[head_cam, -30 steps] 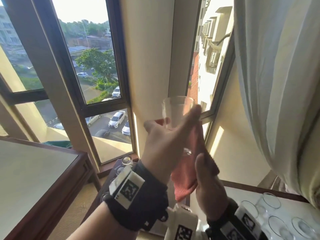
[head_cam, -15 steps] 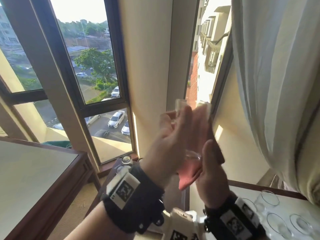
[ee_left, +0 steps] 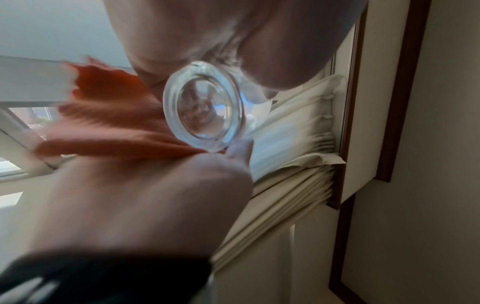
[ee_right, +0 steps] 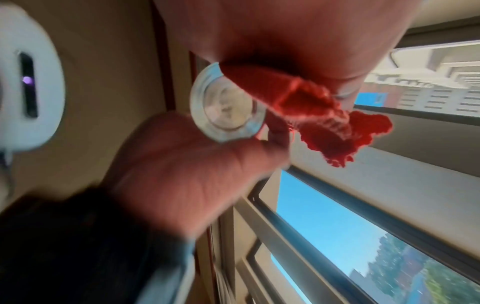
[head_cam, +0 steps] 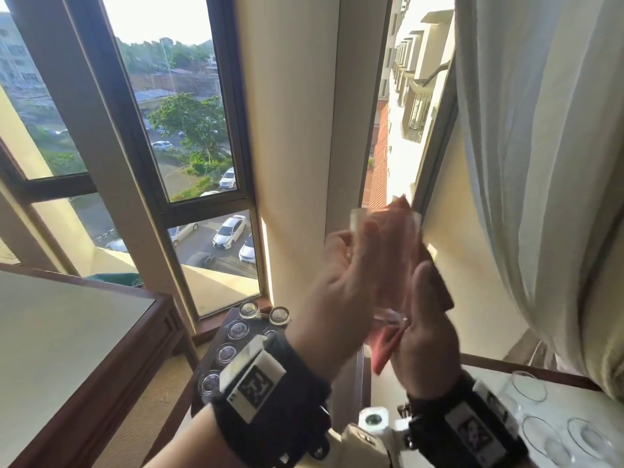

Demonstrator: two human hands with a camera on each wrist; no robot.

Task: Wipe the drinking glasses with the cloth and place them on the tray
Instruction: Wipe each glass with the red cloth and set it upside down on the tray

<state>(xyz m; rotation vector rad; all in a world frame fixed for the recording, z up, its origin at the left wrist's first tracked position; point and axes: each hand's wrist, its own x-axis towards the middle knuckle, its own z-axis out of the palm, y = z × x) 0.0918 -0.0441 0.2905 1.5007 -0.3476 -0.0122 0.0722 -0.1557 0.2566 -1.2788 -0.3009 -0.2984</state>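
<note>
I hold a clear drinking glass [head_cam: 385, 231] up in front of the window, tilted with its mouth upward. My left hand [head_cam: 341, 282] grips it from the left, fingers curled round the wall. My right hand [head_cam: 425, 319] presses a red cloth [head_cam: 381, 352] against its right side, thumb pointing up. The cloth reaches above the rim and hangs below the base. In the left wrist view the thick glass base [ee_left: 205, 111] faces the camera, the cloth [ee_left: 109, 115] beside it. The right wrist view shows the base [ee_right: 228, 107] between both hands, with the cloth [ee_right: 311, 107] bunched to its right.
A dark tray [head_cam: 223, 336] below the window carries several upturned glasses [head_cam: 238, 331]. More glasses [head_cam: 537, 430] stand on the white-topped table [head_cam: 489, 376] at lower right. Another wood-edged table [head_cam: 67, 332] is at left. A pale curtain [head_cam: 540, 163] hangs close on the right.
Both hands have shifted right with the glass. The cloth has slid up along the glass to its rim, and the right hand has risen with it.
</note>
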